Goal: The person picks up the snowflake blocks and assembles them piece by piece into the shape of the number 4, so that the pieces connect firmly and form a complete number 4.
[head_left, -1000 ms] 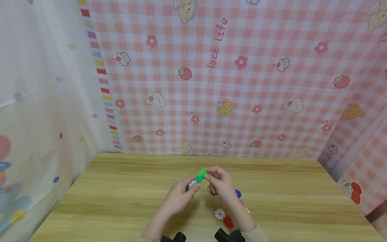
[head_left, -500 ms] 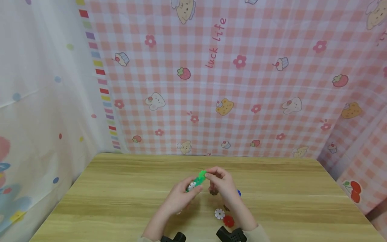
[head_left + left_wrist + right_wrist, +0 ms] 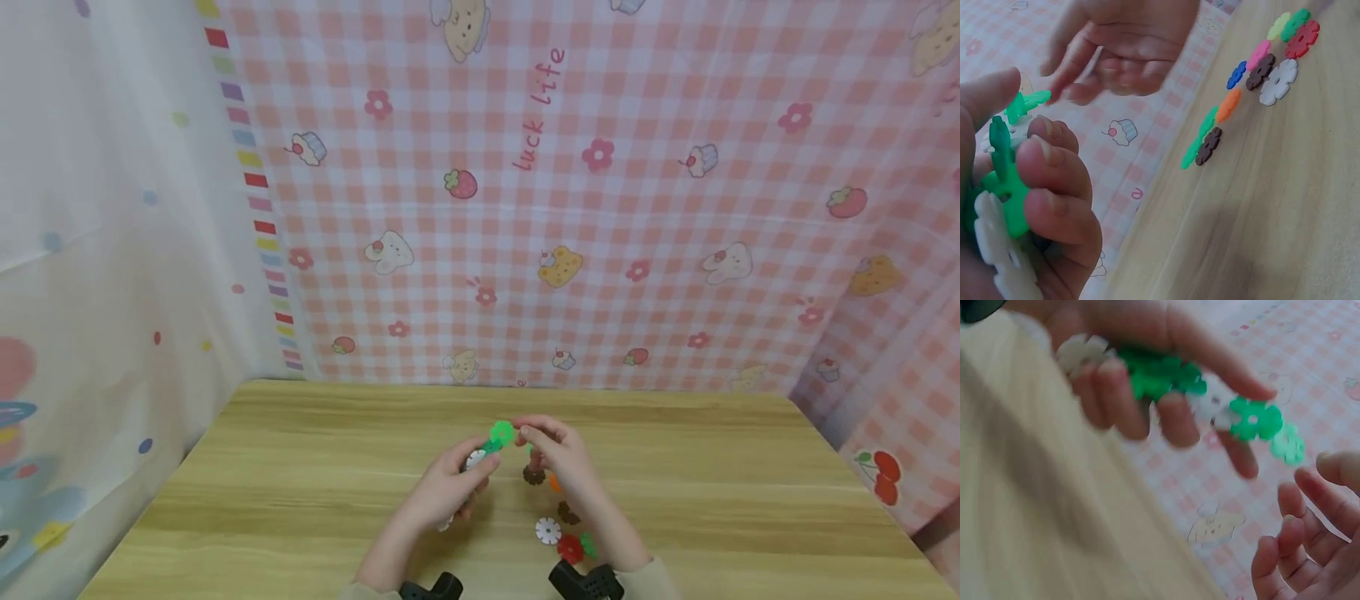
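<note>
My left hand (image 3: 450, 486) grips a chain of interlocking notched plastic discs, white and green, with the fingers curled round it. Past its thumb and index finger stick out a green disc (image 3: 1261, 429) and, at the chain's far end, a light green disc (image 3: 1289, 447) set at an angle. A white disc (image 3: 1079, 355) shows at the other end, by the palm. Just right of the light green tip is my right hand (image 3: 561, 457), its fingers loosely bent and nothing between them; a small gap separates them from the disc in the right wrist view.
On the wooden table (image 3: 337, 467), loose discs lie below and beside the right hand: white (image 3: 548, 531), red (image 3: 570, 548), brown (image 3: 568, 512), orange (image 3: 1229, 104), blue (image 3: 1236, 75), pink (image 3: 1259, 55) and others. A checked pink cloth (image 3: 450, 250) hangs behind the table.
The right fingers, which pinched the light green disc at the chain's end, have let go and moved slightly right. The disc stays on the chain in the left hand.
</note>
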The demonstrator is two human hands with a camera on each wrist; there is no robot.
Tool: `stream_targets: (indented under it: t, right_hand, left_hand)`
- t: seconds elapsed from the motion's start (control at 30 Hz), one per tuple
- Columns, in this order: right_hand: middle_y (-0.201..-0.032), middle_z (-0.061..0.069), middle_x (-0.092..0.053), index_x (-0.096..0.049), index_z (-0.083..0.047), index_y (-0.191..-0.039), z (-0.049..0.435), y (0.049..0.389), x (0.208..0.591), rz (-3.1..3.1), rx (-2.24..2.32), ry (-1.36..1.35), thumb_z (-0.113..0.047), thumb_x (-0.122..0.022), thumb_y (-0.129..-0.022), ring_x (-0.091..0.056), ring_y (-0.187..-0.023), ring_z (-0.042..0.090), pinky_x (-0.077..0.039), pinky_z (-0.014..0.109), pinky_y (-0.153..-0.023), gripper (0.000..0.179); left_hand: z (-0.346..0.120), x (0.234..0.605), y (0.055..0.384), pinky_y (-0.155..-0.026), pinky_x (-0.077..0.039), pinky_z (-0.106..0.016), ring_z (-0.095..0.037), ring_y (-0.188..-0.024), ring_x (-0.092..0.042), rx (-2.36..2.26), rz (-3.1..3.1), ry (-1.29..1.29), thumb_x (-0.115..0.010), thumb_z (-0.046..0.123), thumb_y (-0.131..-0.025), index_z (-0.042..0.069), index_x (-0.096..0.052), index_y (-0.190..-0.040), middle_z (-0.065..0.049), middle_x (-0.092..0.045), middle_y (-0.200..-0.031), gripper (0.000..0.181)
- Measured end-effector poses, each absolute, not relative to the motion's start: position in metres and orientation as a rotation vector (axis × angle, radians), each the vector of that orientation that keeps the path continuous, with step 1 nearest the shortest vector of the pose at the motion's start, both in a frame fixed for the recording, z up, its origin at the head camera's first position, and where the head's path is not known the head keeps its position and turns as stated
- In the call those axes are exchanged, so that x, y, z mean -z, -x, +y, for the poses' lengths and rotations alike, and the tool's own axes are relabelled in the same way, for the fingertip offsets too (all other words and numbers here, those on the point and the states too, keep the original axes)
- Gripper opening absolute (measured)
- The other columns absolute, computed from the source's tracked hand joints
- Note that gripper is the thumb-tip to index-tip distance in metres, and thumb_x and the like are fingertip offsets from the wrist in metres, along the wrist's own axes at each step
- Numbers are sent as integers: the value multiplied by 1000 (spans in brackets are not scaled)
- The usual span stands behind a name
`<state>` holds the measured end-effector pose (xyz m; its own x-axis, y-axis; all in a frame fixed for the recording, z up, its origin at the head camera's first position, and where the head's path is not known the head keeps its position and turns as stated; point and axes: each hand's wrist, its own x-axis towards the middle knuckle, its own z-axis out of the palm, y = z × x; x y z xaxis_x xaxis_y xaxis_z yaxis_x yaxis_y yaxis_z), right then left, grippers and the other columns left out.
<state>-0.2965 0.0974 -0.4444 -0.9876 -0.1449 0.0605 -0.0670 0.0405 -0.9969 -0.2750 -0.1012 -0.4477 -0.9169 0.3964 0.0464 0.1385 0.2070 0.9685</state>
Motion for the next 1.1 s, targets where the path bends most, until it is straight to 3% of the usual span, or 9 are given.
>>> stream_targets:
  t: [0.23,0.37,0.57,0.83,1.1]
  right_hand:
    - [-101,11,-67,-68,-2,-116,126,289,461,2416,1482,683,-16,-68,-91,-48,-65,10,-42,22,-56,29]
    - [-110,3,-60,-68,-10,-119,139,282,467,2422,1151,861,-14,-78,-80,-49,-72,12,-44,23,-62,40]
    - [-110,-2,-53,-71,-14,-117,144,278,468,2498,1013,880,-11,-82,-74,-49,-75,14,-46,24,-63,44]
    - [-106,-6,-52,-75,-19,-102,146,277,469,2543,995,881,-14,-83,-74,-47,-90,14,-45,26,-73,30]
    - [-100,-8,-52,-74,-20,-92,147,278,471,2568,1008,903,-11,-82,-76,-48,-82,12,-45,24,-68,20]
  left_hand:
    - [-101,446,274,-40,-41,-24,-10,-43,-44,-1833,2205,-500,-58,36,-97,11,-54,-133,-6,-52,-72,44]
    - [-101,447,274,-40,-42,-24,-10,-43,-44,-1824,2207,-503,-57,35,-98,10,-53,-134,-5,-53,-72,44]
    - [-100,446,273,-41,-43,-23,-10,-44,-46,-1820,2219,-490,-57,37,-98,10,-54,-134,-3,-53,-70,45]
    - [-101,445,273,-40,-41,-26,-13,-45,-47,-1842,2218,-487,-56,35,-99,8,-50,-138,-3,-52,-68,47]
    - [-101,447,276,-39,-40,-25,-13,-45,-46,-1856,2196,-516,-55,32,-100,6,-51,-135,-3,-51,-67,44]
